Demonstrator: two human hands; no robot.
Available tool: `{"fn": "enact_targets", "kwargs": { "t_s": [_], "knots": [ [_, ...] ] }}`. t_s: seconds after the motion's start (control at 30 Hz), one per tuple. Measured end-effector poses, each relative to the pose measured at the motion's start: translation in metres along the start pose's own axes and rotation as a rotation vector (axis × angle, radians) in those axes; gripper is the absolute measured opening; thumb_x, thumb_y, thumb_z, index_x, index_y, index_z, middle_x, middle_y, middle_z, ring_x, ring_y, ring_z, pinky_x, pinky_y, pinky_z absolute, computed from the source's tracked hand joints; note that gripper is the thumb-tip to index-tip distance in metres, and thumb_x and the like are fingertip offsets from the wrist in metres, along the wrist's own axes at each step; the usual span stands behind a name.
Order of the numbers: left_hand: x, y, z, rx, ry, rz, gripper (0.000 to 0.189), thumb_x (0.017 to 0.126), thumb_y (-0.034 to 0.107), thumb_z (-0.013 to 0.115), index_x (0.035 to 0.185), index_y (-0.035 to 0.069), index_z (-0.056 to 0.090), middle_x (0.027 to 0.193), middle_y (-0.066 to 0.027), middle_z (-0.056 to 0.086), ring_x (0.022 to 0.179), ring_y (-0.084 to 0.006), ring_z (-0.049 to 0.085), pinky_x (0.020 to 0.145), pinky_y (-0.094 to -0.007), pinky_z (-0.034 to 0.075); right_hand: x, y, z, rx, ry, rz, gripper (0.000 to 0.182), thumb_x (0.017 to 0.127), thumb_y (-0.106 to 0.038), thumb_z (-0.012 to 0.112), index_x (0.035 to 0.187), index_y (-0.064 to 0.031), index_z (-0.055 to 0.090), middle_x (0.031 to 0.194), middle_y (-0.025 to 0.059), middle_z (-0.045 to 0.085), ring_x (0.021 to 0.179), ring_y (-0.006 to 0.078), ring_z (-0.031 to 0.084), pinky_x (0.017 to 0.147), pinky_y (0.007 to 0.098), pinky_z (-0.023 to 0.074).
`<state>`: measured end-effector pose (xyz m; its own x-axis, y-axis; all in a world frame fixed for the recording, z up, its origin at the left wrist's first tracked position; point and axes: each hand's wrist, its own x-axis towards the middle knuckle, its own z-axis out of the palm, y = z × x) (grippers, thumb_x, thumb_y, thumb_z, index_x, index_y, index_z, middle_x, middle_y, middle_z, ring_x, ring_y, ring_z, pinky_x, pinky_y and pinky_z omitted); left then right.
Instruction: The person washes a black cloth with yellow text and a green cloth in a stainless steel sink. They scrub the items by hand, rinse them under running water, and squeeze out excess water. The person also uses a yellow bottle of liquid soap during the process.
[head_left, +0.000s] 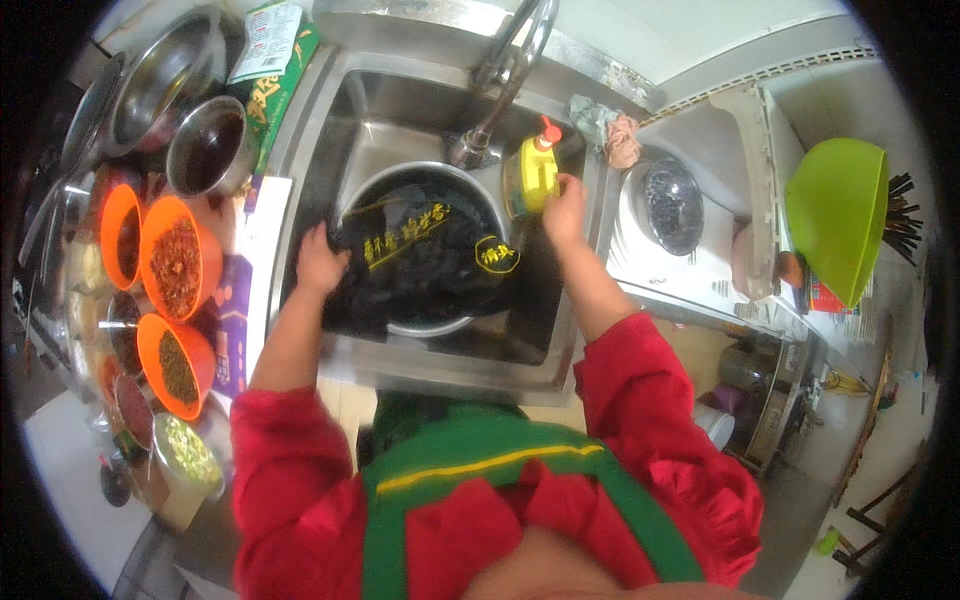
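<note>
A black cloth (427, 277) with yellow lettering, perhaps an apron, lies spread over a round metal basin (431, 330) in the stainless steel sink (442, 367). At its left edge, my left hand (321, 259) grips the dark fabric between thumb and fingers. My right hand (565, 214) holds the side of a yellow detergent bottle (534, 180) with a red pump top. That bottle is at the right inside the sink, beyond the cloth. Just over the basin's far rim hangs the tap's spout (471, 148).
Left of the sink are orange bowls (180, 259) of food and metal bowls (210, 146). Crumpled rags (606, 129) lie at the sink's back right corner. A covered white container (649, 206) stands to the right, with a green plastic holder (840, 214) farther out.
</note>
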<state>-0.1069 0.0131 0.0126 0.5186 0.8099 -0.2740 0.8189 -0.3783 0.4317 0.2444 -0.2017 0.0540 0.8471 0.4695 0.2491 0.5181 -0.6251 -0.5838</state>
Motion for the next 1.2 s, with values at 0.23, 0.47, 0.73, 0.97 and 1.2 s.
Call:
{"fn": "enact_targets", "kwargs": {
  "t_s": [0.23,0.47,0.73,0.97,1.2],
  "knots": [
    [0.025,-0.023,0.016,-0.483,-0.228,-0.58,0.073,0.073,0.032,0.071,0.127,-0.008,0.041,0.125,-0.0273,0.048,0.118,-0.0358,0.047,0.097,-0.0376,0.038,-0.009,-0.08,0.045,0.044,-0.344,-0.417,0.026,0.072,-0.003,0.059,0.098,-0.0041,0.059,0.115,0.0161,0.052,0.102,0.0355,0.052,0.091,0.043,0.0416],
    [-0.01,0.005,-0.012,-0.849,-0.06,-0.388,0.038,0.086,0.021,0.057,0.113,-0.005,0.052,0.107,-0.0216,0.059,0.101,-0.0287,0.056,0.088,-0.0354,0.041,0.061,-0.014,0.203,0.147,-0.617,0.261,0.028,0.076,-0.018,0.059,0.101,-0.0041,0.059,0.11,0.0178,0.054,0.095,0.0348,0.056,0.086,0.0424,0.0437],
    [0.0,-0.001,0.006,-0.921,-0.017,-0.559,0.044,0.087,0.026,0.056,0.115,-0.008,0.048,0.113,-0.0228,0.055,0.105,-0.0277,0.052,0.092,-0.0358,0.038,0.078,0.001,0.21,0.388,-0.45,0.482,0.039,0.078,-0.035,0.059,0.1,-0.0029,0.057,0.1,0.0189,0.058,0.09,0.0323,0.058,0.079,0.0405,0.0446],
    [0.006,-0.045,0.051,-0.407,-0.057,-0.297,0.033,0.088,0.024,0.055,0.11,-0.001,0.052,0.1,-0.0143,0.06,0.089,-0.023,0.057,0.081,-0.0346,0.043,-0.048,-0.137,0.109,0.216,-0.447,-0.058,0.025,0.059,-0.016,0.066,0.08,-0.0042,0.059,0.084,0.0171,0.062,0.08,0.034,0.059,0.073,0.0432,0.0467],
    [-0.004,0.002,0.011,-0.386,0.004,-0.356,0.036,0.091,0.027,0.05,0.107,-0.004,0.053,0.096,-0.019,0.062,0.089,-0.0274,0.059,0.08,-0.0364,0.042,-0.123,-0.099,0.173,-0.287,-0.745,-0.769,0.013,0.076,-0.017,0.054,0.084,-0.0154,0.064,0.095,0.0088,0.055,0.094,0.0276,0.052,0.077,0.0403,0.0449]
  ]
}}
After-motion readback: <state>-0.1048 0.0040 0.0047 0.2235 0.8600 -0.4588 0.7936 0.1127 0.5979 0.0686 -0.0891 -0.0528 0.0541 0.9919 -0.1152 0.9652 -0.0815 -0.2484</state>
